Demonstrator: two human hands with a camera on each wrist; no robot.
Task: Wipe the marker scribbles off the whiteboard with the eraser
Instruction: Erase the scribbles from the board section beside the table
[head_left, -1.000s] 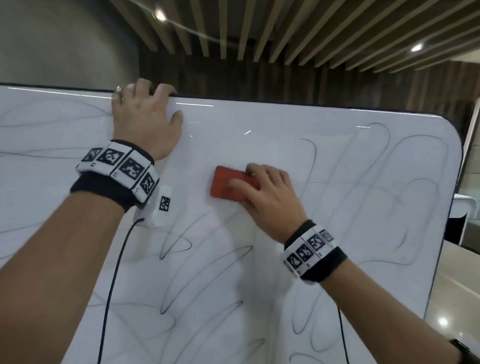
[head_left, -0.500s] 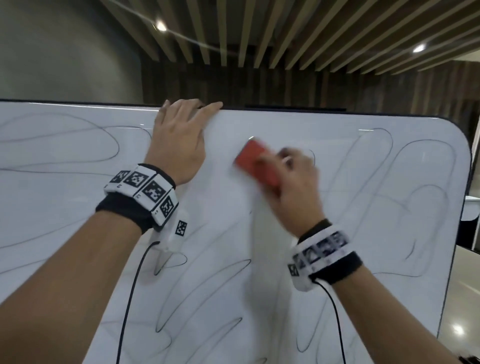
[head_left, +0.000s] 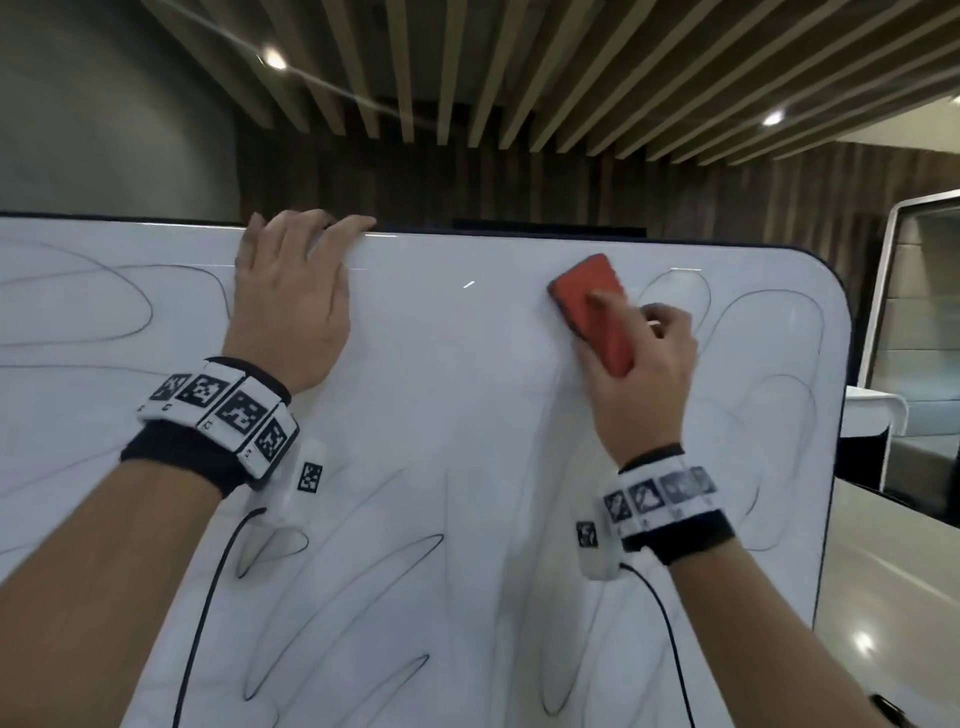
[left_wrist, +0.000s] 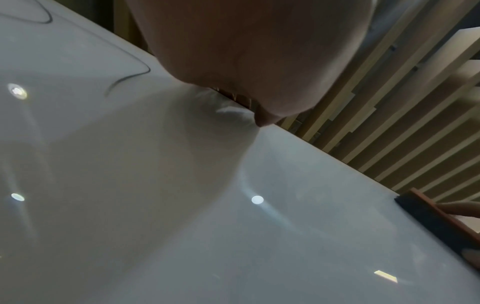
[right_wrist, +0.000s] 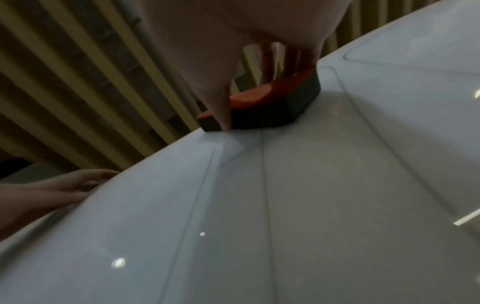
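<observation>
The whiteboard (head_left: 457, 395) fills the head view, with thin black marker scribbles (head_left: 332, 587) looping over its lower, left and right parts. A wiped band runs across the top middle. My right hand (head_left: 636, 358) grips the red eraser (head_left: 592, 306) and presses its dark felt side (right_wrist: 265, 115) flat on the board near the top right. The eraser (left_wrist: 439, 220) also shows at the right edge of the left wrist view. My left hand (head_left: 296, 291) lies on the board at the top, its fingers curled over the upper edge.
The board's rounded right corner (head_left: 831, 280) and dark frame stand close to the eraser. Beyond it to the right are a white cabinet (head_left: 872, 410) and a glossy floor (head_left: 893, 597). Wooden ceiling slats (head_left: 493, 67) run overhead. Cables hang from both wristbands.
My right hand has swept the eraser up and to the right, from the board's middle to near the top right corner. My left hand has shifted rightward along the top edge.
</observation>
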